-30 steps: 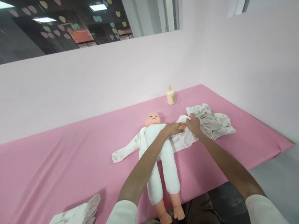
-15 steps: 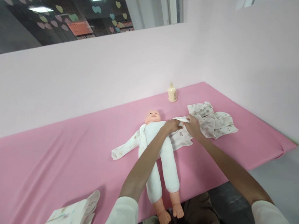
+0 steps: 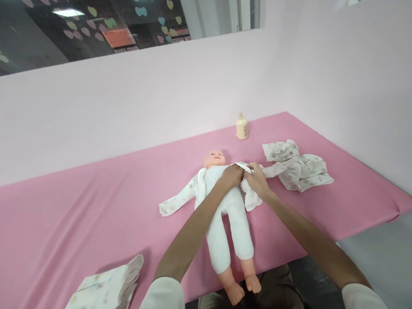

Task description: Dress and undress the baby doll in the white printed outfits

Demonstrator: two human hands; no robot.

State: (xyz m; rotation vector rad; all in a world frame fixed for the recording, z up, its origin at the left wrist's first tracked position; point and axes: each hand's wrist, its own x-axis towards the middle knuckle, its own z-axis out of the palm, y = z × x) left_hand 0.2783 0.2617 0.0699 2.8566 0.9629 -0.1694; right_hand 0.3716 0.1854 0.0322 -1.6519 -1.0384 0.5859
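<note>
A baby doll (image 3: 235, 223) with a white cloth body lies on its back, its head toward the wall and its bare feet at the near table edge. A white printed baby shirt (image 3: 179, 201) lies open around it, one sleeve covering the arm on the left of the view. Over the doll's other shoulder, my left hand (image 3: 233, 176) is closed at the shirt's edge, fingers partly hidden. Beside it my right hand (image 3: 257, 179) pinches the same edge. The shirt's other sleeve extends right past my right hand, and its front panel hangs bunched below.
A crumpled printed baby garment (image 3: 299, 169) lies to the right. The cream pump bottle (image 3: 242, 128) stands near the wall. Folded printed cloth (image 3: 104, 289) rests at the near left. Everything sits on a pink-covered table (image 3: 115, 223), with walls behind and at the right.
Both hands have moved closer to the doll's shoulder with the shirt edge. Its right-side sleeve now stretches out toward the crumpled garment, and the front panel is more bunched. The view has shifted slightly.
</note>
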